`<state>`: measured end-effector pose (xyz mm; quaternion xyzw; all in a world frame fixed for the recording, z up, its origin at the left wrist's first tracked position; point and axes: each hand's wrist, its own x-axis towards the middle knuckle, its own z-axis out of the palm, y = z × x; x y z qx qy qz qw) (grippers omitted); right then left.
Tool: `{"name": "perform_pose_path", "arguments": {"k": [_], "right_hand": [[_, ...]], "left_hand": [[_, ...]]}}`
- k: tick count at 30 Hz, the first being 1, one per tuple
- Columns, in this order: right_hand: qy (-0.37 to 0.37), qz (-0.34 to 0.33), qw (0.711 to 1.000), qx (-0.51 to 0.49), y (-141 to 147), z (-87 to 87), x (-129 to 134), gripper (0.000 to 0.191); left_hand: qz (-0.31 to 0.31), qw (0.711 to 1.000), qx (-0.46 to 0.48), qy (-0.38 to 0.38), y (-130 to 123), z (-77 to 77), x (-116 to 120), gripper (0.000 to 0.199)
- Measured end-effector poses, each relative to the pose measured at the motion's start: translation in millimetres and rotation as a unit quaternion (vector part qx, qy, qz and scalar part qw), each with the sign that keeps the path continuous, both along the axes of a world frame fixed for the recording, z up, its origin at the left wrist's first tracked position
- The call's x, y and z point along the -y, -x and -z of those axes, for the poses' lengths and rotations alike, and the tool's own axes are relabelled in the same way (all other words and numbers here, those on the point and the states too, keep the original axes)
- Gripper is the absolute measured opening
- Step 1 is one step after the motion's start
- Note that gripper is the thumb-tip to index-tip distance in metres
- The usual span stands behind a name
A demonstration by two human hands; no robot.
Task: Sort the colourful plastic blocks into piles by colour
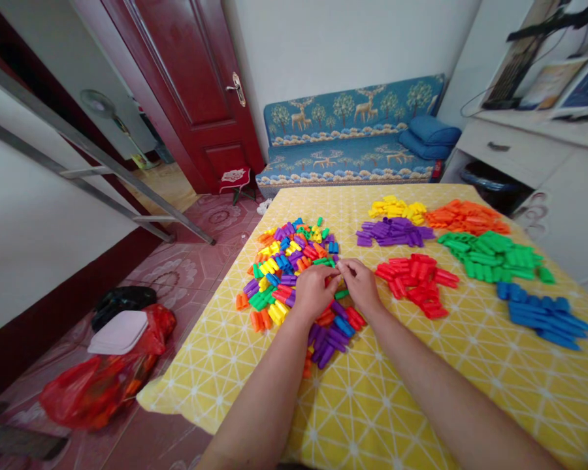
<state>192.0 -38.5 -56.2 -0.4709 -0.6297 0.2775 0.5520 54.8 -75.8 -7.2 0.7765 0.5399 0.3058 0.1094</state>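
My left hand (316,288) and my right hand (359,284) meet over the right edge of a mixed pile of coloured plastic tube-shaped pieces (284,264). Both hands are closed, thumbs and fingers pinched together with the tips almost touching. Whatever lies between the fingertips is hidden or too small to name. Green pieces show close to the fingers, and purple pieces (328,343) lie below, between my forearms. Right of my hands is a heap of red pieces (416,281).
Sorted heaps in yellow (396,209), purple (392,232), orange (465,217), green (494,256) and blue (543,313) lie on the yellow tablecloth (372,405). Beyond are a blue sofa (333,156) and a small stool (235,177). A ladder (112,173) and red bag (93,391) are left.
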Motion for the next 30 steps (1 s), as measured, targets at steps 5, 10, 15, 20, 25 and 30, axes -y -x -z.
{"name": "perform_pose_path", "arguments": {"k": [5,10,15,20,25,30], "right_hand": [[-0.007,-0.011,1.0,0.011,-1,-0.5,1,0.026],[-0.007,-0.009,1.0,0.009,-3,1.1,1,0.025],[0.008,-0.014,1.0,0.003,-2,-0.7,1,0.025],[0.028,0.002,1.0,0.007,-1,-5.8,8,0.022],[0.013,0.001,0.984,0.18,-4,-12.5,18,0.022],[0.004,-0.021,0.962,0.274,-3,-15.1,19,0.037]], "left_hand": [[-0.007,1.0,-0.007,0.0,0,-0.4,0,0.021],[-0.004,1.0,0.025,0.003,-1,2.5,0,0.02],[0.011,0.962,0.266,0.057,-1,-1.2,-8,0.033],[0.017,0.838,0.53,0.129,18,-26.8,-35,0.047],[0.019,0.885,0.454,0.105,37,-22.6,-51,0.034],[0.047,0.974,0.222,0.026,41,2.8,-46,0.018]]}}
